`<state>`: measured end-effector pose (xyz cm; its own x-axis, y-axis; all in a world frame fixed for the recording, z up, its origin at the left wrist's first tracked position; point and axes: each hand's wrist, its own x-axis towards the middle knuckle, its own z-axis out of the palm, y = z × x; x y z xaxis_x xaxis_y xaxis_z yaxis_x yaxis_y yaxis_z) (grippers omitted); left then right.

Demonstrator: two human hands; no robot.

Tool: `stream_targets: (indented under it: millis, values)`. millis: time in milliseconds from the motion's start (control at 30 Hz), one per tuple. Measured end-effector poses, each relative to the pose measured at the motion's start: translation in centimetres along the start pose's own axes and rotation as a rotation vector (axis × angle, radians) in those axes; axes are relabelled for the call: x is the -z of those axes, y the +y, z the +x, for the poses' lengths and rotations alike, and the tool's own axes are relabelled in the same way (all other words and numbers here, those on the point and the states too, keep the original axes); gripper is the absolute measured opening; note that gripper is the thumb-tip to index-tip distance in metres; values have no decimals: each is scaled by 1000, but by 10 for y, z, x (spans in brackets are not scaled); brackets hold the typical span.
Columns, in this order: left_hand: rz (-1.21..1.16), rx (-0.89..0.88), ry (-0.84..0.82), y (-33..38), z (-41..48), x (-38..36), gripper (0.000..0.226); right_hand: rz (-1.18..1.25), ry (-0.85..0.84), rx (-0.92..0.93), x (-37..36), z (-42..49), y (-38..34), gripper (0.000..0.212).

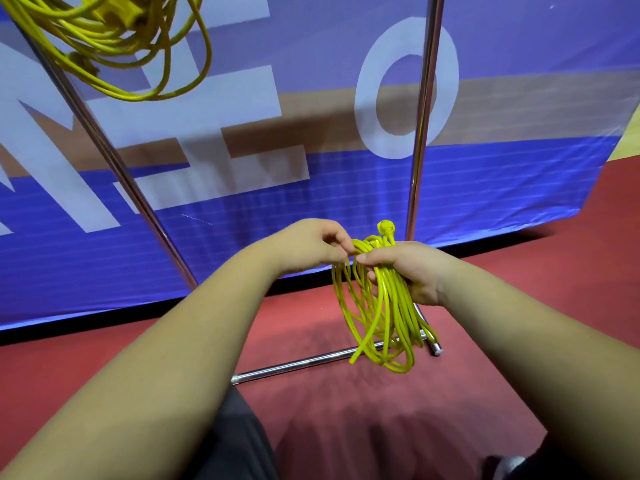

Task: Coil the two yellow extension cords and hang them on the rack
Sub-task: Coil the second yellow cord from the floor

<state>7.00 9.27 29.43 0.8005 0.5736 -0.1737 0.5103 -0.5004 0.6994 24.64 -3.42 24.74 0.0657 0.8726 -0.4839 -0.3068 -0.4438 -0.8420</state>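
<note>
Cord (pixel 384 313) gathered in loops, bunched in the right hand (pixel 412 271). Grip there is closed tight round the top of the bundle, thumb across the strands, fingers curled beneath. Plug (pixel 385 227) sticks up just above that hand. Loops hang down from the fist. The lowest ones overlap the base bar (pixel 304 363) of the rack in view; contact cannot be told.

Left hand (pixel 311 244) sits just beside the right. Its grip is narrow, fingertips pinching a strand at the top of the coil, next to the right thumb.

Second cord (pixel 114 39) hangs at upper left in loose, uneven loops, a yellow plug block among them, beside the slanted pole (pixel 114 161). Its hanging point is out of frame.

Upright pole (pixel 424 116) stands behind the hands, shiny metal like the other. Base bar lies on the red floor (pixel 519 341). Blue banner (pixel 485 188) with large white letters stands behind the rack. Dark trousers (pixel 235 445) show at the bottom edge.
</note>
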Motion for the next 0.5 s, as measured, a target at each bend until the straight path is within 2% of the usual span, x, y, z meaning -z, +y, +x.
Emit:
stream_targets:
  millis: [67,100,167,233,300,433,500]
  values:
    - [136,-13,118,-5,-3,7,39,-48,-16,9,-1,-3,-2,11]
    - [207,-19,147,-8,-4,8,56,-71,-28,15,-2,-6,-3,10]
    - [284,-20,127,-10,-3,4,99,-114,-56,19,-4,-10,-5,5]
    - [332,-49,70,-10,2,-2,128,-158,-88,24,-5,-14,-7,6]
    - [361,-89,26,-11,7,-10,137,-190,-136,36,-6,-18,-9,12]
    - [220,-149,7,-10,7,-19,132,-124,-224,0,-6,-23,-13,13]
    - [288,-213,44,-3,5,-17,131,-109,-231,-36,-3,-25,-16,15]
